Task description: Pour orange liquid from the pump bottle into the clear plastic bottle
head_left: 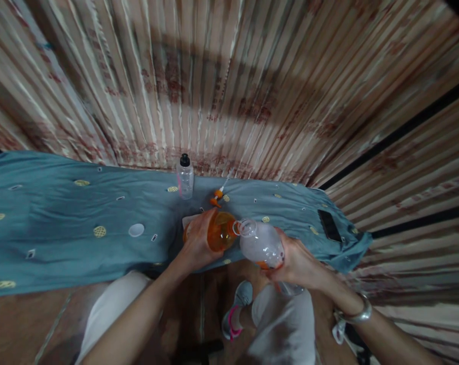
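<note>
My left hand (199, 237) is wrapped round an orange translucent bottle (222, 232), tilted so that its neck points right. Fingers of my right hand (295, 261) close round a clear plastic bottle (260, 244), also tilted, its open mouth facing left. The two bottle mouths meet or nearly meet; whether they touch I cannot tell. An orange pump top (217, 195) with a pale tube lies on the cloth just beyond the bottles. Behind it to the left stands a clear bottle with a black cap (185, 180).
A blue-green patterned cloth (62, 213) covers the long surface before me. A white round disc (136, 230) lies on the left, a dark phone (329, 225) on the right. Pleated curtains (214, 76) hang behind, with dark bars (404, 126) at the right.
</note>
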A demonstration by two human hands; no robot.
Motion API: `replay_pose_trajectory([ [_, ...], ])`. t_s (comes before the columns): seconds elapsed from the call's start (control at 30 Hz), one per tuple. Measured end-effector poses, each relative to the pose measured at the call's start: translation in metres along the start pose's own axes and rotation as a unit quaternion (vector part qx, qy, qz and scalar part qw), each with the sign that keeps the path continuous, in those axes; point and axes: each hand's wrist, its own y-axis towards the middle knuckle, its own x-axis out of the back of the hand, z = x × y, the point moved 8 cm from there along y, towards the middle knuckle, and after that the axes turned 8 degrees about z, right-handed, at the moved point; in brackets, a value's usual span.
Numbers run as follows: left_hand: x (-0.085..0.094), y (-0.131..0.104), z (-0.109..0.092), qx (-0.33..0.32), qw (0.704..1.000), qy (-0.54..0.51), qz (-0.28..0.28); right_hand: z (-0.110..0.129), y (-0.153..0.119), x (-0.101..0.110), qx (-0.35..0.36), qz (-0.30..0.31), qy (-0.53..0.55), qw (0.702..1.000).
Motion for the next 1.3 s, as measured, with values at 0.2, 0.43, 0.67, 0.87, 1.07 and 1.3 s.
replay_pose_trajectory([
  [0.2, -0.002, 0.0, -0.005, 0.002, 1.0, 0.005, -0.004, 0.003, -0.006, 0.006, 0.016, 0.001, -0.03, 0.999],
  [0.43, -0.004, 0.002, -0.009, -0.004, 1.0, 0.021, 0.001, -0.002, -0.012, 0.011, -0.014, 0.005, -0.065, 0.998],
  [0.67, -0.006, 0.002, -0.009, 0.007, 1.0, 0.027, 0.003, -0.01, -0.015, 0.014, -0.006, 0.0, -0.092, 0.996],
  [0.87, -0.01, 0.003, -0.01, 0.0, 1.0, 0.03, 0.006, -0.006, -0.019, 0.019, -0.019, 0.002, -0.116, 0.993],
  [1.07, -0.012, 0.003, -0.009, 0.002, 1.0, 0.02, 0.02, -0.008, -0.021, 0.019, -0.027, 0.009, -0.127, 0.992],
  [1.3, -0.015, 0.003, -0.008, 0.006, 0.999, 0.014, 0.032, -0.009, -0.021, 0.02, -0.034, 0.007, -0.128, 0.991],
])
